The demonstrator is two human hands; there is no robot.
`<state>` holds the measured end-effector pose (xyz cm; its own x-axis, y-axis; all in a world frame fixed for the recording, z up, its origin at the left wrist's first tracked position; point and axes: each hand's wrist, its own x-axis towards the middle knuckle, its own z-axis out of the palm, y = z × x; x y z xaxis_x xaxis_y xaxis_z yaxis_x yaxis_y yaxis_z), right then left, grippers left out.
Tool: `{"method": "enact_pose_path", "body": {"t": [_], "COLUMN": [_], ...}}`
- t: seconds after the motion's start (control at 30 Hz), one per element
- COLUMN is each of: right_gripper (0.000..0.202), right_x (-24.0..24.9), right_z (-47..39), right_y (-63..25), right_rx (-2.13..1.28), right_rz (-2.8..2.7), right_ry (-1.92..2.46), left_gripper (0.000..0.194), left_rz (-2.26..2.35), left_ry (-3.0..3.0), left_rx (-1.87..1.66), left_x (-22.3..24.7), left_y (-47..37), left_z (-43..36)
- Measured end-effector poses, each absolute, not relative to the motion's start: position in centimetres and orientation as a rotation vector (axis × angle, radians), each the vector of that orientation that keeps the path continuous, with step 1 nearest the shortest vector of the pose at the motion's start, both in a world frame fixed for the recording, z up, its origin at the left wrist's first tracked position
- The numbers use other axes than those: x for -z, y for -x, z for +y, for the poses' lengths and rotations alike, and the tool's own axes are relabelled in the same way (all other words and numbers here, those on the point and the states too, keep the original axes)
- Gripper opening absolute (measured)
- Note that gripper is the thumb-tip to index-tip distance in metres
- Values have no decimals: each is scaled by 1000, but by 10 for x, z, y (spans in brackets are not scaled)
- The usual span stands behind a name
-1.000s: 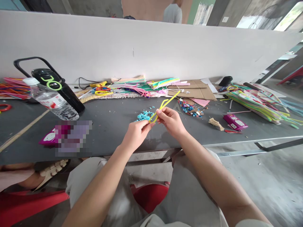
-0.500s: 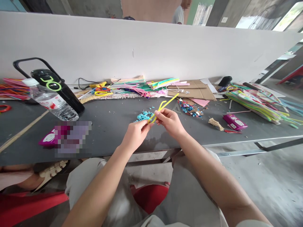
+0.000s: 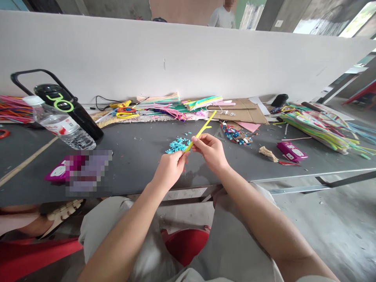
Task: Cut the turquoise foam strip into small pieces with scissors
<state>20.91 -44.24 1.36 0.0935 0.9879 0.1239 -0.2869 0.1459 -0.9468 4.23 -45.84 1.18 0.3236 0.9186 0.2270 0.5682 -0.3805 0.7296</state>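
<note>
Yellow strand (image 3: 203,130), shift: since the earlier frame its open loop between my hands has narrowed to what looks like one line, its upper tip swinging slightly leftward.
Grey tabletop (image 3: 135,168): my work hangs above it, near the front edge; in my judgement, a slack pinch could drop the strand onto it.
Left hand (image 3: 169,166): thumb and fingers pinch the strand's lower part; should they loosen, the tightened bend may spring open again.
Right hand (image 3: 213,150): thumb and fingers pinch it higher up; squeezing too hard could kink it, while uneven pulling could twist it.
Strand, position: between both hands, slanting up and away from the left fingertips, past the right, its free tip beyond both.
Blue pieces (image 3: 176,145): heaped on the tabletop just beyond my left hand; a low sweep of that hand may scatter them.
Side spur (image 3: 209,127): a short branch beyond my right fingertips; it may slip out of line if the pinch shifts. What lies beneath the fingertips is hidden.
</note>
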Motion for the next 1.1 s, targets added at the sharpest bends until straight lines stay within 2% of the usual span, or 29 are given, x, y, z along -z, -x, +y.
{"method": "enact_pose_path", "body": {"t": [0.23,0.5,0.73,1.1], "right_gripper": [38,35,33,35], "right_x": [-9,-11,-15,-18], "right_z": [-441,-443,-446,-452], "right_y": [-207,-216,-226,-231], "right_rx": [-1219,-1318,-1333,-1392], "right_rz": [-927,-1158,-1257,-1335], "right_ry": [883,925,937,913], "left_gripper": [37,35,42,38], "left_rz": [1238,1135,985,785], "left_ry": [-1952,-1761,-1445,-1228], "left_rx": [-899,-905,-838,-645], "left_x": [-10,-9,-14,-19], "left_y": [-46,-50,-48,-46], "left_z": [-464,-466,-463,-460]}}
